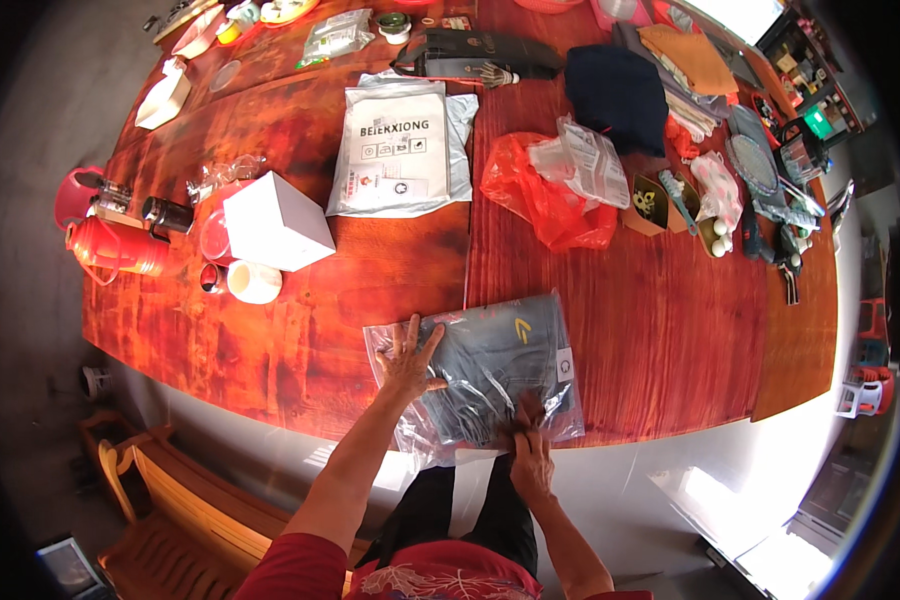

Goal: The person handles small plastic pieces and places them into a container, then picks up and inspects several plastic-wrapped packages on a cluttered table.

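A clear plastic bag point(410, 432) with folded grey-blue jeans point(480, 360) inside lies flat at the table's near edge. Fingers spread, my left hand point(406, 368) rests on the bag's left part and presses it down. At the near edge, right of the middle, my right hand point(532, 462) has its fingers bent together on the plastic. Its fingertips are partly hidden, and a brownish patch shows on the bag just beyond them. A small white label point(565, 364) sits on the bag's right side.
Beyond the bag lie a white packaged parcel point(395, 150) and a red plastic bag point(545, 205). On the left stand a white box point(275, 222), a tissue-like white roll point(254, 282) and a red thermos point(120, 247). Rackets point(752, 165) and dark cloth point(615, 98) lie right.
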`<action>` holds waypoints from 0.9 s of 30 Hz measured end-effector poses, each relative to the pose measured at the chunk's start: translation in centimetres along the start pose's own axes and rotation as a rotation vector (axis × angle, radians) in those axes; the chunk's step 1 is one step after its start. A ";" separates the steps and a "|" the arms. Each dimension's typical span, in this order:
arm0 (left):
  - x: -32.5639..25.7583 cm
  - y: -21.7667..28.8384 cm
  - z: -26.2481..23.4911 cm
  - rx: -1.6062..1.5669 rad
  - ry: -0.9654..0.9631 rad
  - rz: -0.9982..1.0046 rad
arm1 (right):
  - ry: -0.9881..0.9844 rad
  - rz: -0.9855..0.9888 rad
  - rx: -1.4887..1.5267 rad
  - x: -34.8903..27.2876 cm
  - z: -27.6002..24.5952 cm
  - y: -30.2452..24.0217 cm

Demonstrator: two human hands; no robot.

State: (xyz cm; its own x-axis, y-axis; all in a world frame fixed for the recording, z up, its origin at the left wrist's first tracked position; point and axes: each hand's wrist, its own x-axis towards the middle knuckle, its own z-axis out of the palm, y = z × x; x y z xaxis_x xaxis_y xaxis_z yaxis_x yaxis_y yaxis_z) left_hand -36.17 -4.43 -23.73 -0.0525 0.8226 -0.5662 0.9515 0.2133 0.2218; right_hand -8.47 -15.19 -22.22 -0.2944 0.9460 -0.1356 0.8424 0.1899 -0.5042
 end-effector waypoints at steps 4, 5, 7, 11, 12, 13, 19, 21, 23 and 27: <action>0.3 0.1 0.3 0.009 0.008 0.020 | -0.250 0.446 0.362 -5.0 0.5 2.9; 0.2 0.1 0.0 -0.014 -0.012 0.019 | -0.258 0.577 0.556 -4.8 0.2 2.5; 0.1 0.3 -0.7 -0.061 -0.053 0.020 | -0.197 0.733 0.925 -3.4 0.5 1.5; 0.4 0.8 -1.1 -0.059 0.099 0.026 | -0.078 0.994 1.528 -0.8 3.4 1.2; 1.1 0.6 -0.3 -0.071 0.197 0.033 | -0.061 1.026 1.611 -0.3 3.9 1.2; 2.0 0.4 0.5 -0.083 0.294 0.041 | -0.044 1.059 1.694 0.1 4.3 1.3; 5.3 3.7 -0.7 -0.163 0.310 0.064 | -0.091 1.175 1.773 0.5 4.8 3.4; 5.9 4.6 -1.5 -0.194 0.173 -0.024 | -0.123 1.206 1.852 -0.1 5.6 5.0; 6.5 4.5 -0.6 -0.168 0.140 0.002 | -0.207 1.236 1.924 -0.5 5.3 6.4; 7.0 6.2 -0.6 -0.237 0.116 0.068 | -0.198 1.308 1.928 0.2 3.3 9.2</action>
State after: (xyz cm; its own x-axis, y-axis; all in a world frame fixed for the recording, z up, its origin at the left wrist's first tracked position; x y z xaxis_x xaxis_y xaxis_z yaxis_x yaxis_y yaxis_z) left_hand -30.86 2.95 -25.79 -0.0382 0.8912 -0.4519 0.8570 0.2618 0.4439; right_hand -2.30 -14.10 -29.69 -0.2752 0.2656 -0.9240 -0.6530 -0.7570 -0.0231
